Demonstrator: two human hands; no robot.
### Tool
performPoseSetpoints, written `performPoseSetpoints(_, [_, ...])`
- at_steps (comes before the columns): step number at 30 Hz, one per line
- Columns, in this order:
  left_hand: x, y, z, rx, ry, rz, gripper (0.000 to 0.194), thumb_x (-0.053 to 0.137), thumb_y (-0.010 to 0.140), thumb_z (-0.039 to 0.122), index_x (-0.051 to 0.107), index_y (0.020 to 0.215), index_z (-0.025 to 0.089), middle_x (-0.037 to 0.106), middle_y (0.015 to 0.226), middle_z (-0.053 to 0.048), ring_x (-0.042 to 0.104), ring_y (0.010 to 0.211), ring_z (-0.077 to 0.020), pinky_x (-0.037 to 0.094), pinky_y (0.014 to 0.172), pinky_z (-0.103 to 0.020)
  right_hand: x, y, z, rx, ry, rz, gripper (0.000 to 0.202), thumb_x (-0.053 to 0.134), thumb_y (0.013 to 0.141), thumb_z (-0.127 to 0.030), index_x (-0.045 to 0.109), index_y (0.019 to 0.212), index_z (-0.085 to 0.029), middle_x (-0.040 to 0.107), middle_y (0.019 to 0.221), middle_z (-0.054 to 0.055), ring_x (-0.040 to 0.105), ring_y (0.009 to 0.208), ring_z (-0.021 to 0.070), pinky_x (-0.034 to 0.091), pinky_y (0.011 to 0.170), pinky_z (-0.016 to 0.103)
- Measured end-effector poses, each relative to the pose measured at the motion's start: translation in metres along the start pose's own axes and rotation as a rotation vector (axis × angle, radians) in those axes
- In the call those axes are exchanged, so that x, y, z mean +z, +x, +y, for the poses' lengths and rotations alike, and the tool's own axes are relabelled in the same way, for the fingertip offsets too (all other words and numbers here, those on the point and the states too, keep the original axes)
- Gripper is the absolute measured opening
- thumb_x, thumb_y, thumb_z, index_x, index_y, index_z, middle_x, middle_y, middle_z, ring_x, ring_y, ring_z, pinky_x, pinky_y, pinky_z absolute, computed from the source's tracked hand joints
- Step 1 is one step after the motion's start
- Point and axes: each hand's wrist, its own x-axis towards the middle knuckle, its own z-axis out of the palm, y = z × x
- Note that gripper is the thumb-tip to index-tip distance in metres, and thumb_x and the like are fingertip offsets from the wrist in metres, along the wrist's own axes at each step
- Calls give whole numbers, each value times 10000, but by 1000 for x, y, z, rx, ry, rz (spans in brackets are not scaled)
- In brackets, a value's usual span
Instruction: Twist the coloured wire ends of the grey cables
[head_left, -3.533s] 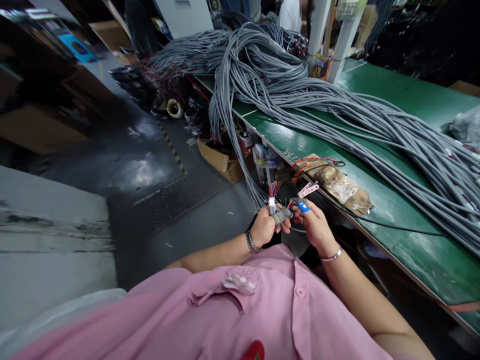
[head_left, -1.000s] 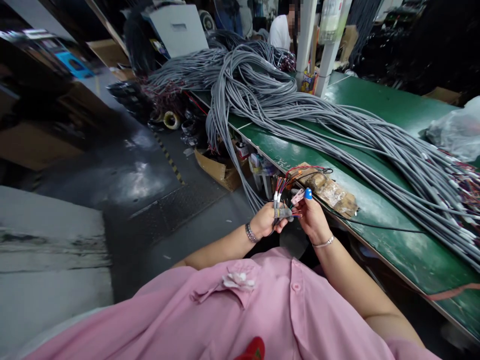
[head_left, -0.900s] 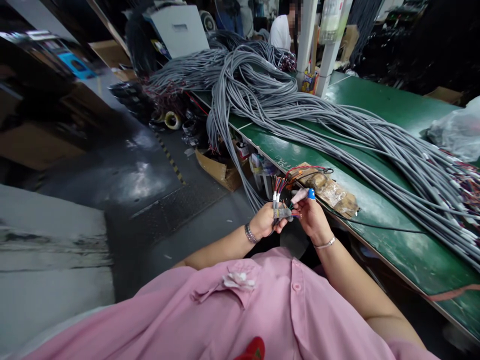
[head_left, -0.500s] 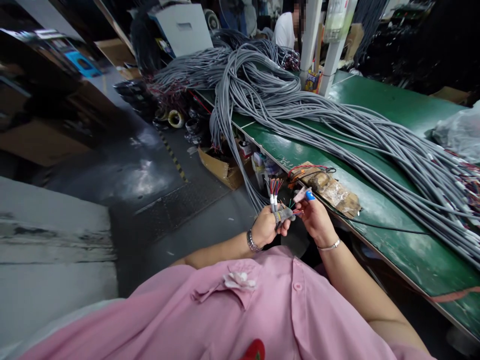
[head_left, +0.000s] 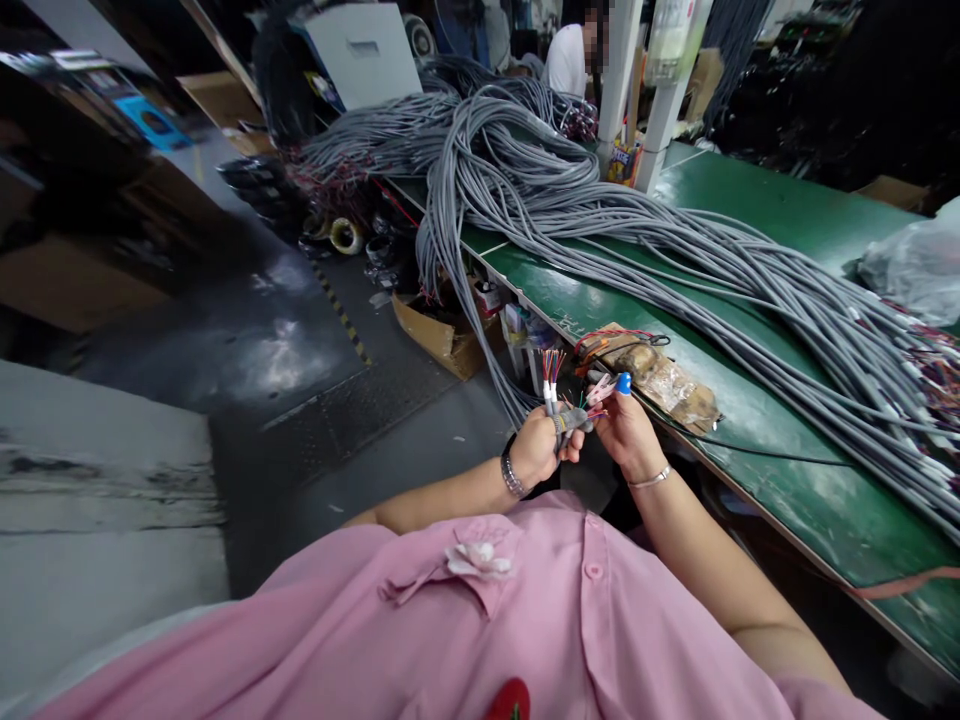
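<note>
My left hand [head_left: 535, 450] is closed around grey multi-core cables [head_left: 552, 408]. Two of their ends point up past the fist, with white bands and fanned-out coloured wires [head_left: 552, 365]. A grey, yellow-edged cover sits on the thumb [head_left: 571, 420]. Close on its right, my right hand [head_left: 628, 435] has its fingers pinched at the thin coloured wires [head_left: 597, 412] of another end. A blue cover [head_left: 623, 383] caps one of its fingertips, and a small pinkish piece [head_left: 600, 389] shows beside it; I cannot make out what that is.
Long grey cable bundles [head_left: 517, 170] lie across the green table [head_left: 750, 190] and hang over its edge. A taped cardboard piece [head_left: 675, 390] rests by that edge. An open carton [head_left: 431, 335] stands on the floor below. A person in white [head_left: 566, 60] is at the far side.
My right hand has turned slightly, and its blue-capped fingertip sits a little higher. The held cable ends have shifted slightly. Both hands keep their grip.
</note>
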Motion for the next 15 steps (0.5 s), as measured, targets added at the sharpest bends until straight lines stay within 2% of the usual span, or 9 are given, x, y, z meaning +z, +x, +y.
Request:
performPoseSetpoints(6, [-1,1,-2,-7,18,-6,285,680,654,396,558,691,140,575,470,-2,480,330,-93,242,320,-194,2,2,2,-34,13,46,384,674,737,-578,636,771,-197,640,716,-2,514,554,101,443,530,230])
performPoseSetpoints(12, [-2,-9,0,36,52,-19,333,686,670,445,570,700,135,582,486,-3,497,343,-91,262,328,-194,5,-13,-7,107,10,-52,543,538,736,-731,635,803,-201,648,769,29,533,556,119,471,503,247])
performPoseSetpoints(15, [-3,-13,-1,73,58,2,345,689,678,458,567,693,136,588,495,-4,509,349,-93,266,332,-197,4,-17,-9,113,-1,-65,470,586,754,-665,638,821,-203,646,776,21,544,580,115,494,538,243])
